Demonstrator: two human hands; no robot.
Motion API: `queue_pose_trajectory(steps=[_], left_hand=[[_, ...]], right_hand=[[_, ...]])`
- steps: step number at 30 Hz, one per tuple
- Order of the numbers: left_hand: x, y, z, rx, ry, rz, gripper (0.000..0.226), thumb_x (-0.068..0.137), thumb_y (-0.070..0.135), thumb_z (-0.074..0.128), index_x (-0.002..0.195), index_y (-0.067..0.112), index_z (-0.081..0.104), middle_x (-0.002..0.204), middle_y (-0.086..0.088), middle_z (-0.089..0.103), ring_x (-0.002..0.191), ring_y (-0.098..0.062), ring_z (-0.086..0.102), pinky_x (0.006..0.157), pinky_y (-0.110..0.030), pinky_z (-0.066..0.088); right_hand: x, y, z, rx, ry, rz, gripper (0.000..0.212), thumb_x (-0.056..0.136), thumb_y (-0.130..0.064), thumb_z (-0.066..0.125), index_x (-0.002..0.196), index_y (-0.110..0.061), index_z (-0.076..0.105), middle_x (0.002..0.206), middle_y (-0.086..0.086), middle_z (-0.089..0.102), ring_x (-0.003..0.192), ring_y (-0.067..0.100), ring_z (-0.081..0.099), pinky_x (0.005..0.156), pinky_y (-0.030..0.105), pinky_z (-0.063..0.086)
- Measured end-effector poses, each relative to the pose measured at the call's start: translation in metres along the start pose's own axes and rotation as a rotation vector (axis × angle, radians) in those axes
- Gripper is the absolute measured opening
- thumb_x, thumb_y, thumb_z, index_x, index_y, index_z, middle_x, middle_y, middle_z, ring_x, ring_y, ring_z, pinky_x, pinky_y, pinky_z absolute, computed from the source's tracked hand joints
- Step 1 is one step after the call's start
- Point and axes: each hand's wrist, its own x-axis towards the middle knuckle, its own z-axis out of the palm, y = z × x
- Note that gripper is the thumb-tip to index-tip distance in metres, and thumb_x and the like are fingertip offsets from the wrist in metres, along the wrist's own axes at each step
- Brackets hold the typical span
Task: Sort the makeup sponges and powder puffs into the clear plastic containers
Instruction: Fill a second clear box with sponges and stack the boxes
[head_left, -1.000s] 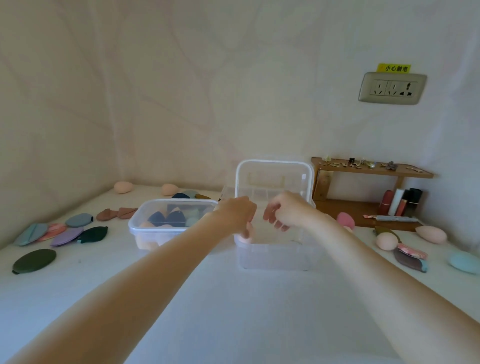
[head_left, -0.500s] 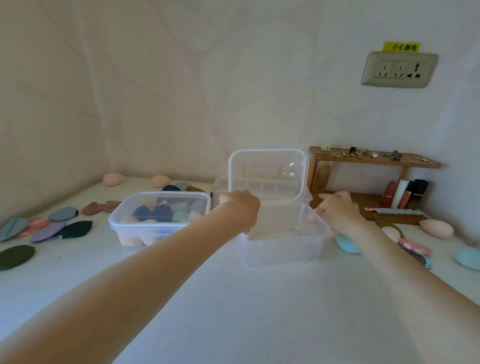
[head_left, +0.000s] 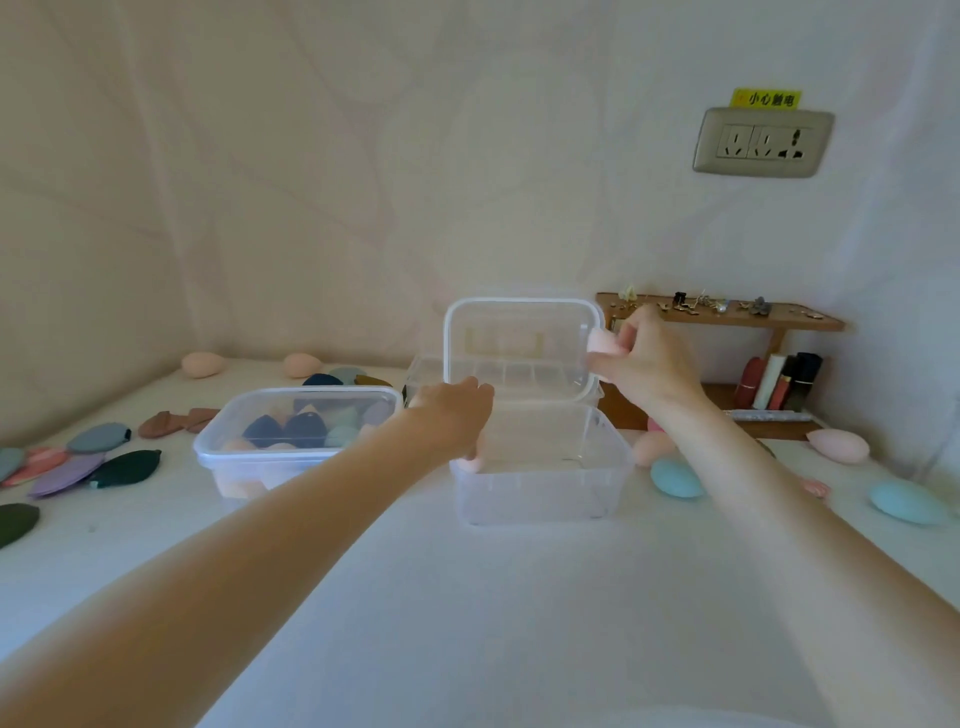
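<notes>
I see my right hand (head_left: 641, 364) raised beside the right edge of the upright lid (head_left: 517, 345), its fingers (head_left: 626, 332) pinched around a pink sponge (head_left: 602, 343); the sponge sits between thumb and fingertips, poking out toward the lid and held above the open box (head_left: 540, 467). That box is clear and looks bare inside apart from a small pink sponge (head_left: 470, 462) at its near left corner, right under my left hand (head_left: 454, 413). My left hand rests at the box's left rim, fingers curled downward; I cannot tell whether they grip that second sponge or only touch it, since the hand hides the contact. To the left stands a second box (head_left: 296, 439), lid on, packed with dark blue, teal and peach sponges. On the tabletop (head_left: 467, 597) at far left lie flat puffs (head_left: 88, 457) in grey, pink, lilac and dark green, with brown ones further back. Two peach sponges (head_left: 202, 364) rest near the back wall. To the right of the open box I see a blue sponge (head_left: 675, 478) just beside it, a peach one behind my forearm, another blue sponge (head_left: 906, 501) farther right, and a pale pink one (head_left: 839, 446) near the wooden shelf (head_left: 727, 319). A socket (head_left: 761, 141) is on the wall above.
</notes>
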Motion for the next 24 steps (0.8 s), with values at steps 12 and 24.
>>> queue_pose_trajectory(steps=[12,24], left_hand=[[-0.014,0.004,0.001,-0.102,0.025,-0.026,0.043,0.089,0.018,0.056,0.126,0.007,0.039,0.124,-0.009,0.045,0.111,-0.032,0.054,0.084,-0.033,0.039],[-0.017,0.022,-0.006,-0.266,0.103,0.015,0.042,0.087,0.014,0.057,0.125,0.008,0.040,0.124,-0.013,0.044,0.112,-0.032,0.051,0.087,-0.034,0.043]], right_hand=[[-0.041,-0.022,0.056,-0.167,-0.542,-0.019,0.025,0.083,-0.013,0.060,0.108,-0.016,0.060,0.078,-0.008,0.050,0.087,0.016,0.050,0.058,0.019,0.035],[-0.041,-0.022,0.061,-0.227,-0.595,0.101,0.018,0.082,-0.011,0.060,0.098,-0.003,0.058,0.078,0.009,0.060,0.060,0.017,0.053,0.058,0.022,0.042]])
